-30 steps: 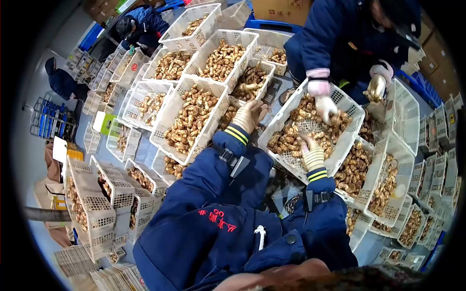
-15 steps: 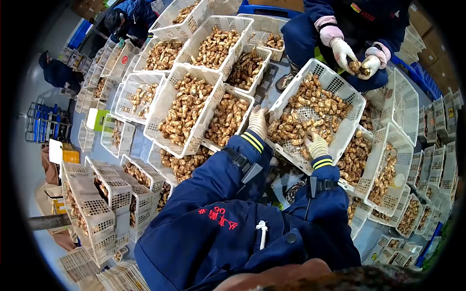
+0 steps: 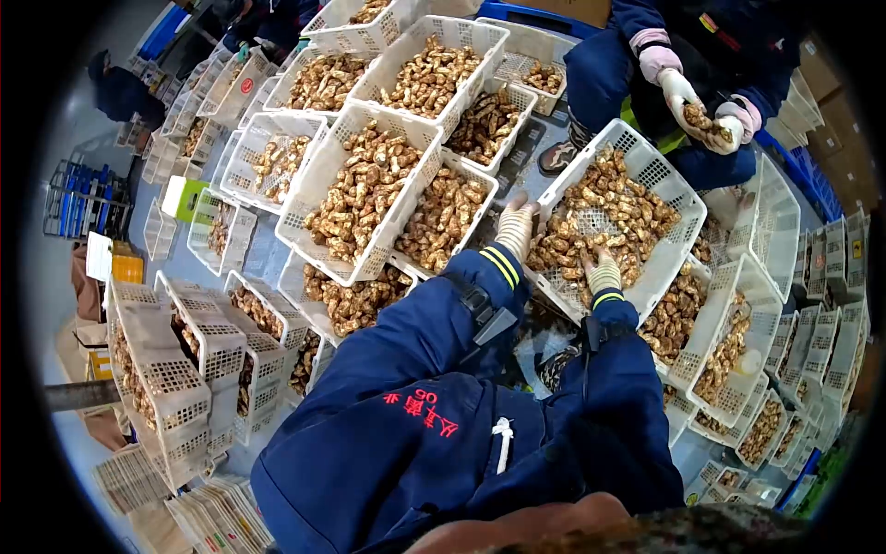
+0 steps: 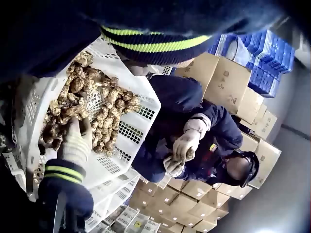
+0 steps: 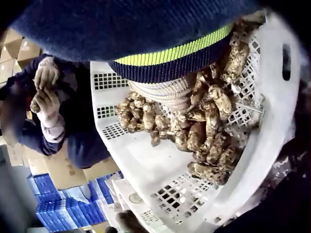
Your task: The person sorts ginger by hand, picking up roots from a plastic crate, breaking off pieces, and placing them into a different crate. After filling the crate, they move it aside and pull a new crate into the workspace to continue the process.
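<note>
A white perforated crate stands tilted before me, holding brown and pale knobbly mushrooms. At its left rim is my left hand, fingers extended and touching the edge; no mushroom shows in it. My right hand lies on the mushrooms near the crate's front side. In the left wrist view the right hand has its finger and thumb apart among the pieces. The sleeve and cuff hide most of the right hand in the right wrist view, fingertips included.
Filled crates stand stacked on the left, with more crates on the right. Across from me a person's gloved hands hold mushrooms. Cardboard boxes and blue stacks are behind that person.
My left hand has come from above the left crates to the crate's rim. The right hand stays among the mushrooms. The other person's hand has left the crate and joined their other hand.
</note>
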The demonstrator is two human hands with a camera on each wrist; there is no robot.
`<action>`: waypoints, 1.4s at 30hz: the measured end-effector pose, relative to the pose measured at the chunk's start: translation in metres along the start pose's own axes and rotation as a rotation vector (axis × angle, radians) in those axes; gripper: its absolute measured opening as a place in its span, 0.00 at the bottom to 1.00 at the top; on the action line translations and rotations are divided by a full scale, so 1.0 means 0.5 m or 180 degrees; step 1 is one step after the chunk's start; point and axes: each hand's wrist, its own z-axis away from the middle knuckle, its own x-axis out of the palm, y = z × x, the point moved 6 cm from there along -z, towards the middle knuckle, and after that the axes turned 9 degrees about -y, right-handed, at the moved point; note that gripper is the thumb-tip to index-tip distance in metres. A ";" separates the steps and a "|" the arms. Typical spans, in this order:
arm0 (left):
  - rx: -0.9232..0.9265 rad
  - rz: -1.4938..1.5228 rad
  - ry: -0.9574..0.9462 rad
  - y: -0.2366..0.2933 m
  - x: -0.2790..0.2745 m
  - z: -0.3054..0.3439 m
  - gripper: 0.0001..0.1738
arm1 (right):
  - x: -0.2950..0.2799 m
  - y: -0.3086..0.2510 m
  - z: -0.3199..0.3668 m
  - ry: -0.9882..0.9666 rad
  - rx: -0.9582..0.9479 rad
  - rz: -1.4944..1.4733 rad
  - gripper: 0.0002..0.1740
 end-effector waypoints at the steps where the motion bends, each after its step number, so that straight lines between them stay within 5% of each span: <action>1: 0.0068 -0.0014 -0.0122 -0.029 -0.014 -0.028 0.30 | 0.019 0.002 -0.024 0.0021 -0.0065 0.0052 0.25; 5: 0.0044 -0.0352 -0.0003 -0.013 0.014 -0.008 0.29 | 0.018 -0.087 -0.049 -0.0446 -0.0162 0.1179 0.34; 9: -0.0070 -0.0224 -0.0299 -0.033 0.015 -0.018 0.31 | 0.027 -0.074 -0.073 -0.0865 -0.0303 0.1240 0.28; 14: -0.0461 -0.0554 -0.0800 -0.052 0.046 0.003 0.30 | -0.054 -0.039 -0.032 -0.0669 -0.0369 0.0234 0.25; 16: -0.0196 -0.1284 -0.1255 -0.022 0.078 0.014 0.31 | -0.070 -0.040 -0.011 -0.0817 -0.0549 -0.1392 0.25; 18: -0.0338 -0.1981 -0.1542 -0.032 0.082 0.019 0.33 | -0.124 -0.073 0.032 -0.0544 -0.1069 -0.1581 0.27; 20: -0.0769 -0.1657 -0.1912 -0.048 0.098 0.038 0.34 | -0.150 -0.107 0.067 -0.0585 -0.0945 -0.1552 0.30; 24: -0.0606 -0.1929 -0.2592 -0.063 0.113 0.051 0.26 | -0.175 -0.165 0.137 -0.0528 -0.1101 -0.2110 0.33; 25: -0.1139 -0.1226 -0.2497 -0.065 0.121 0.060 0.23 | -0.160 -0.143 0.130 -0.0536 -0.1054 -0.2554 0.35; 30: -0.1034 -0.0573 -0.2057 -0.066 0.101 0.045 0.25 | -0.207 -0.071 0.117 0.0232 -0.1041 -0.3688 0.32; 33: -0.1215 -0.0347 -0.1847 -0.051 0.100 0.049 0.22 | -0.208 -0.063 0.133 0.0379 -0.0221 -0.4986 0.26; 42: -0.1295 0.0013 -0.1586 -0.019 0.120 0.079 0.24 | -0.148 -0.071 0.111 -0.0142 -0.0231 -0.5459 0.23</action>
